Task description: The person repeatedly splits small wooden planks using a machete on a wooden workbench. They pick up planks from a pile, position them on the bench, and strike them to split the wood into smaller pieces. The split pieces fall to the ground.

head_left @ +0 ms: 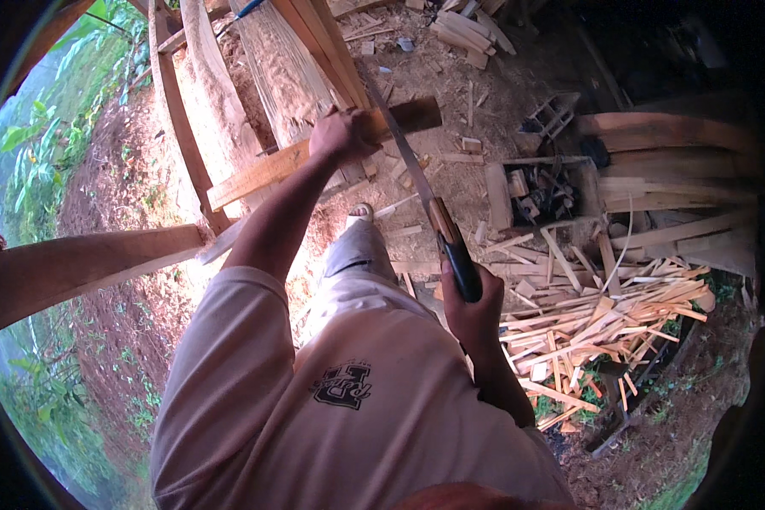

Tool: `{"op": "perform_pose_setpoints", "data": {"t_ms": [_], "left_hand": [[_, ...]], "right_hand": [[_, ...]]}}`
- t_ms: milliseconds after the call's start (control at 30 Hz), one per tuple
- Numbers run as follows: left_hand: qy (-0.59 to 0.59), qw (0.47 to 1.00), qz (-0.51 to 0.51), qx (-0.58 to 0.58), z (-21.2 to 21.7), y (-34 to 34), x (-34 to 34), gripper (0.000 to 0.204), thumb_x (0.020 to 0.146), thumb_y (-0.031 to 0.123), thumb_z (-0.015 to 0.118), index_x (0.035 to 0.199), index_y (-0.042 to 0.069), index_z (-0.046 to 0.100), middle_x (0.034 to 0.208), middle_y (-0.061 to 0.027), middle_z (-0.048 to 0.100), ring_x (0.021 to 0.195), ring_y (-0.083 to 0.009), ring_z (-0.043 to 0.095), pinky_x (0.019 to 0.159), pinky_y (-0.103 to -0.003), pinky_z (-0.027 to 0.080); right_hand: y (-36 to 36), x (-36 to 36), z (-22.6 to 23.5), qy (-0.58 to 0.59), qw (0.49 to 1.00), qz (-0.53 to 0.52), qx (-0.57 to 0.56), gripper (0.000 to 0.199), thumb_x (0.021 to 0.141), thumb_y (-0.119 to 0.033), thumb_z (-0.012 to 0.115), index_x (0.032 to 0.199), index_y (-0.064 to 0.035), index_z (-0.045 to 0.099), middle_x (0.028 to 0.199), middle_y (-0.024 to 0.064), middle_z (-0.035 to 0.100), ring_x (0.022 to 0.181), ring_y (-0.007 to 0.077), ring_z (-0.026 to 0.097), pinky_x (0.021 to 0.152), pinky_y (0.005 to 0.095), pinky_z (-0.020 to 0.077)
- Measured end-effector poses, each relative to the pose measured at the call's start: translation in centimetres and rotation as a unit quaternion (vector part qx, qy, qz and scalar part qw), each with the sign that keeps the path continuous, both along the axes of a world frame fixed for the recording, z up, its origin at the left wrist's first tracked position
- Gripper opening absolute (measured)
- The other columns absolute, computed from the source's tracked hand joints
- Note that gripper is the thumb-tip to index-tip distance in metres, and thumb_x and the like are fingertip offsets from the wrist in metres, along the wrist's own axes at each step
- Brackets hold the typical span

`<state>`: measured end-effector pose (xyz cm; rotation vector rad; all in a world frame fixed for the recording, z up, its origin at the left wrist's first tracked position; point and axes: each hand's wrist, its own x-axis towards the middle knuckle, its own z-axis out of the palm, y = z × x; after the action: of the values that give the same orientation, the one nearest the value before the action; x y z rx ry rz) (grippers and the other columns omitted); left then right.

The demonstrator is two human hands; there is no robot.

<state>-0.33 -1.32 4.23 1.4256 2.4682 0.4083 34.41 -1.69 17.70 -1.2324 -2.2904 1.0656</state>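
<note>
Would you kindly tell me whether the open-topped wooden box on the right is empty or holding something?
Holding something: dark, irregular chunks show inside the open-topped wooden box, between its walls.

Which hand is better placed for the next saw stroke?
Probably the right hand: it grips the handsaw by its black handle, while the left hand rests on the wooden plank, left of the blade.

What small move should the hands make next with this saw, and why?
Probably a short stroke of the saw: the right hand grips its handle, the blade appears to lie across the board near one end, and the left hand holds the board.
</note>
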Motion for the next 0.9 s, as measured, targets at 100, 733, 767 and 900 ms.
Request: {"op": "perform_pose_setpoints", "data": {"t_ms": [100, 733, 767, 900], "left_hand": [[-0.017, 1.0, 0.007, -0.017, -0.6, 0.2, -0.6, 0.065, 0.071, 0.052, 0.084, 0.123, 0.015, 0.071, 0.124, -0.0077, 0.071, 0.118, -0.0317, 0.065, 0.106, -0.043, 0.051], [-0.04, 0.997, 0.044, -0.044, 0.4, 0.6, -0.2, 0.061, 0.072, 0.058, 0.083, 0.117, 0.018, 0.071, 0.12, -0.0094, 0.072, 0.117, -0.032, 0.065, 0.097, -0.045, 0.054], [-0.044, 0.996, 0.055, -0.057, 0.8, 0.8, -0.3, 0.062, 0.072, 0.059, 0.083, 0.117, 0.018, 0.071, 0.12, -0.0097, 0.072, 0.117, -0.032, 0.065, 0.097, -0.045, 0.054], [0.015, 0.999, 0.023, -0.023, -1.6, 0.8, -1.1, 0.066, 0.072, 0.062, 0.082, 0.117, 0.015, 0.07, 0.124, -0.0098, 0.071, 0.124, -0.0338, 0.061, 0.099, -0.046, 0.052]], "right_hand": [[0.9, -2.9, -0.7, 0.021, 1.0, -0.003, -0.021, 0.024, 0.091, -0.02, 0.075, 0.082, 0.0, 0.067, 0.06, 0.0153, 0.061, 0.056, 0.0355, 0.064, 0.058, 0.0436, 0.0487], [0.6, 0.5, 0.2, 0.019, 0.999, 0.014, -0.048, 0.021, 0.093, -0.019, 0.072, 0.081, -0.0017, 0.067, 0.064, 0.0142, 0.065, 0.06, 0.029, 0.07, 0.059, 0.0386, 0.0506], [0.5, 1.4, 1.0, 0.014, 0.999, 0.017, -0.028, 0.021, 0.093, -0.019, 0.072, 0.082, -0.0018, 0.068, 0.065, 0.0144, 0.066, 0.061, 0.0292, 0.07, 0.06, 0.0385, 0.051], [0.0, 2.3, 5.4, 0.021, 0.997, 0.002, -0.076, 0.021, 0.092, -0.019, 0.072, 0.084, -0.0001, 0.069, 0.067, 0.0159, 0.066, 0.06, 0.0286, 0.068, 0.06, 0.0388, 0.0504]]}}
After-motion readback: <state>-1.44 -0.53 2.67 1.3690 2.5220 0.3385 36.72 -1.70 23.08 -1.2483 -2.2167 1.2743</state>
